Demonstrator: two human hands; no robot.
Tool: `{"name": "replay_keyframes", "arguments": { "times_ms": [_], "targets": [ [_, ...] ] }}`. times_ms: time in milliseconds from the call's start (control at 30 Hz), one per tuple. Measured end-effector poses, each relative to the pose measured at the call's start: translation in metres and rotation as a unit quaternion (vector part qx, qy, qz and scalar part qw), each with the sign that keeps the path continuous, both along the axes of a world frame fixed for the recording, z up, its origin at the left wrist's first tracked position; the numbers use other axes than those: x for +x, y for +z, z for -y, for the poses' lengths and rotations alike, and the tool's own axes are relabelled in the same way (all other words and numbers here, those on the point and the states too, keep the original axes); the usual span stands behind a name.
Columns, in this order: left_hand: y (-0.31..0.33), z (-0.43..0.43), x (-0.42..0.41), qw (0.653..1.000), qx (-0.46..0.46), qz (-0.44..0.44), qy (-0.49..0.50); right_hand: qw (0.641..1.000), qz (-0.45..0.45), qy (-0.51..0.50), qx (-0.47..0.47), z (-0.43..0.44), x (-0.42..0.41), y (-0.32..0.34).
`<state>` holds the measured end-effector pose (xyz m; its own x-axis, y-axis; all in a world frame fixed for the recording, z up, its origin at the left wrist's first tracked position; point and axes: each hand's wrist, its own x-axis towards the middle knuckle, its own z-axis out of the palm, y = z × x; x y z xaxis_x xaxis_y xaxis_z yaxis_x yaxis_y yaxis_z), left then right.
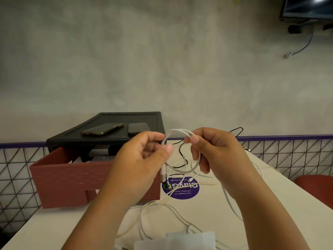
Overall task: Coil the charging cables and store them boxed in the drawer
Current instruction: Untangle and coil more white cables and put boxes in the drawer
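1. Nearest the camera, a pale translucent box point(191, 239) sat at the bench point(270, 204) edge. It was probably kept close to take each finished coil, though blur and the frame's cut-off hid whether it was open.
2. Just beyond it, loose white cables point(162, 208) sprawled uncoiled across the bench, so most of the job looked undone.
3. Above them, both hands held one white cable point(195, 166) up as a round loop clear of the bench, which kept its tail from snagging the others.
4. The left hand point(144, 156) pinched the loop's left side between thumb and fingers, anchoring the turns. The plug end dangled just below it.
5. The right hand point(212, 152) pinched the top of the loop with thumb and forefinger, its other fingers curled round the right side, placed to feed the next turn.
6. Under the loop, a purple sticker point(187, 193) lay flat on the bench.
7. To the left, the red-brown drawer point(63, 177) stood pulled out of its black unit point(108, 127), ready to receive the box.
8. On the unit's top lay a phone point(102, 130) and a dark slab point(138, 129), out of the way of the tangle.
9. A black cable point(182, 147) trailed behind the hands toward the bench's far edge.
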<state>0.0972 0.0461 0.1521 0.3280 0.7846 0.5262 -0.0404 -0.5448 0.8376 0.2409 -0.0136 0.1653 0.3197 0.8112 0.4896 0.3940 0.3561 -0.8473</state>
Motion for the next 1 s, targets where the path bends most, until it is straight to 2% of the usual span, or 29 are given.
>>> {"name": "replay_keyframes", "arguments": {
  "times_ms": [200, 233, 300, 367, 433, 500, 533, 633, 700, 767, 900, 1000],
  "targets": [
    [-0.005, -0.004, 0.003, 0.998, -0.001, -0.046, 0.050, 0.998, 0.007, 0.059, -0.011, 0.001, -0.004, -0.001],
    [-0.004, -0.003, 0.003, 0.998, -0.020, -0.046, 0.031, 0.998, 0.016, 0.061, -0.015, -0.001, -0.006, -0.001],
    [-0.002, -0.001, 0.002, 0.991, -0.106, 0.000, -0.077, 0.998, 0.044, 0.039, -0.017, -0.004, -0.006, -0.003],
    [0.000, 0.003, 0.000, 0.950, -0.203, 0.090, -0.222, 0.997, 0.071, 0.008, -0.006, -0.006, -0.005, -0.004],
    [0.000, 0.003, -0.002, 0.894, -0.253, 0.174, -0.328, 0.994, 0.102, -0.026, 0.002, -0.006, -0.002, -0.004],
    [-0.001, 0.002, -0.003, 0.845, -0.276, 0.250, -0.383, 0.988, 0.142, -0.068, -0.004, -0.005, 0.000, -0.005],
    [0.001, 0.003, -0.003, 0.832, -0.281, 0.278, -0.389, 0.983, 0.164, -0.086, -0.018, -0.004, 0.001, -0.005],
    [0.007, 0.003, -0.003, 0.844, -0.278, 0.313, -0.336, 0.952, 0.265, -0.105, -0.111, 0.000, 0.005, -0.004],
    [0.008, -0.001, -0.005, 0.847, -0.274, 0.339, -0.305, 0.914, 0.346, -0.080, -0.195, 0.006, 0.005, -0.003],
    [0.005, -0.005, -0.006, 0.858, -0.257, 0.350, -0.274, 0.892, 0.382, -0.037, -0.237, 0.014, 0.001, 0.000],
    [-0.002, -0.003, 0.001, 0.898, -0.201, 0.321, -0.224, 0.849, 0.468, 0.042, -0.243, 0.026, -0.016, 0.003],
    [-0.009, -0.002, 0.009, 0.944, -0.122, 0.252, -0.173, 0.840, 0.486, 0.066, -0.232, 0.029, -0.023, 0.005]
  ]
}}
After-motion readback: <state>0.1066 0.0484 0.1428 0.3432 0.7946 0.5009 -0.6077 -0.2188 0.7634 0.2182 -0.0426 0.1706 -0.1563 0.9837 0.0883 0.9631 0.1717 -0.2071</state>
